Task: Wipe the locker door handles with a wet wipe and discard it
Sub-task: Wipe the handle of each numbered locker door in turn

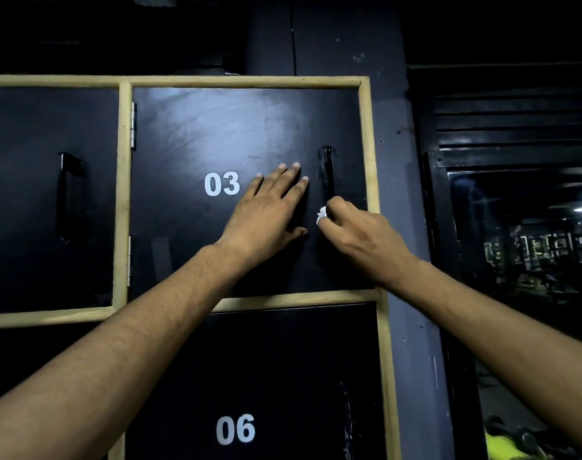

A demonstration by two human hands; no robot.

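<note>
The wipe point(321, 215) is a small white wad pinched in the curled fingers of the right hand point(356, 234), held against the lower part of the handle point(327, 172) on door 03 point(216, 134). Only a crumpled corner of it shows at the left of the knuckles; the rest is hidden inside the grip. That hand also covers the foot of the handle, so its lower fixing cannot be seen.

The handle is a black upright bar near the door's right edge, dark against the dark door and hard to make out beyond its top end. Just left of it the left hand point(266, 207) lies flat on the door, fingers straight and slightly spread, thumb out to the right, holding nothing. Its forearm crosses the lower left of the door.

The white number point(222, 183) sits left of that hand. Two metal hinges point(133, 126) run down the door's left edge, and a pale wooden frame point(246, 82) surrounds it. To the left is another black door point(24, 194), cut off by the edge of view, with its own black handle point(68, 197). Below is door 06 point(266, 376), partly covered by the left arm.

Right of the frame stands a grey wall strip point(405, 194), then dark slats point(515, 127) and a dim opening point(532, 244) whose contents are too murky to tell. A yellow patch point(508, 448) shows at the bottom right
</note>
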